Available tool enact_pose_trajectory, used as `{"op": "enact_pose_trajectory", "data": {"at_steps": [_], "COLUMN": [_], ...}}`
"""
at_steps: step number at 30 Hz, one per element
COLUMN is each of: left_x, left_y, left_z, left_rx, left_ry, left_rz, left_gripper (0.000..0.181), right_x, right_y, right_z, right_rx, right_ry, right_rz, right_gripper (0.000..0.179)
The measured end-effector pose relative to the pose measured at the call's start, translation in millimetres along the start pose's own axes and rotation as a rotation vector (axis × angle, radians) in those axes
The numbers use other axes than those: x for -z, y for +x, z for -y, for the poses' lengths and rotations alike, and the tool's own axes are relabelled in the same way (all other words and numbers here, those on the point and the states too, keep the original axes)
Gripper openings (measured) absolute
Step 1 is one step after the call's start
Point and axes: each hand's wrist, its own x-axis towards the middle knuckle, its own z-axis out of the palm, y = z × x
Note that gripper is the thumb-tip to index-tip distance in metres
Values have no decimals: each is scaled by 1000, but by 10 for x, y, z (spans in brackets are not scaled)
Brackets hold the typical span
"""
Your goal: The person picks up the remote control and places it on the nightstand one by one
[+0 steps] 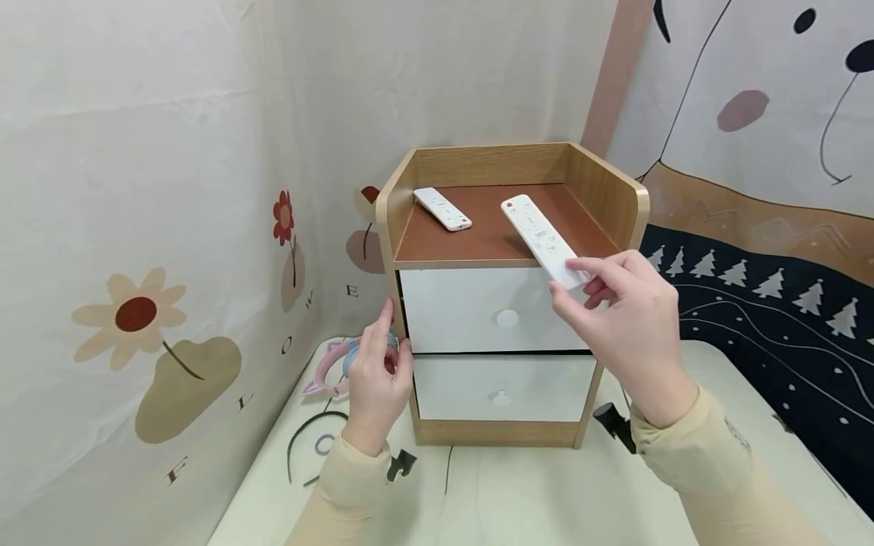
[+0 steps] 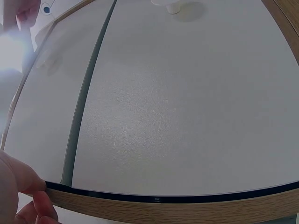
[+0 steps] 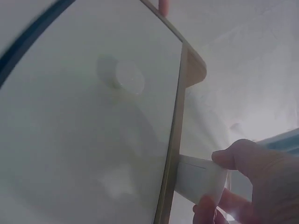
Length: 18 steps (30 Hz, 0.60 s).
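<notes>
My right hand [image 1: 628,318] pinches the near end of a white remote control [image 1: 542,235] between thumb and fingers. The remote is tilted up, overlapping the front edge of the small cabinet's brown top shelf [image 1: 478,244]. In the right wrist view its end [image 3: 196,179] shows between the fingertips. A second white remote control [image 1: 442,209] lies at the left of that shelf. My left hand [image 1: 378,379] is at the cabinet's left side, index finger extended up along the wood and thumb at the front edge. Below the shelf are an upper drawer [image 1: 457,311] and a lower drawer [image 1: 457,387], both with round white knobs.
Left of the cabinet, a pink headband [image 1: 331,369] and a blue item [image 1: 350,356] lie on the pale tabletop [image 1: 492,500]. A black hairband [image 1: 300,432] and a small grey ring [image 1: 324,444] are nearer. Printed cloth [image 1: 171,152] hangs behind and left.
</notes>
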Motion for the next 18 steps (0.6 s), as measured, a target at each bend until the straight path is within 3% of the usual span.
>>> {"op": "enact_pose_trajectory", "data": {"at_steps": [13, 18], "left_x": [11, 16], "left_y": [-6, -8], "left_z": [-7, -7], "left_rx": [33, 41], "left_ry": [-8, -10], "left_rz": [20, 24], "left_gripper": [71, 71], "right_x": [-118, -152], "right_y": [344, 473], "right_z": [136, 164], "right_rx": [-13, -53], "right_ry": [-47, -60], "right_rz": [102, 186], "right_gripper": [25, 26]}}
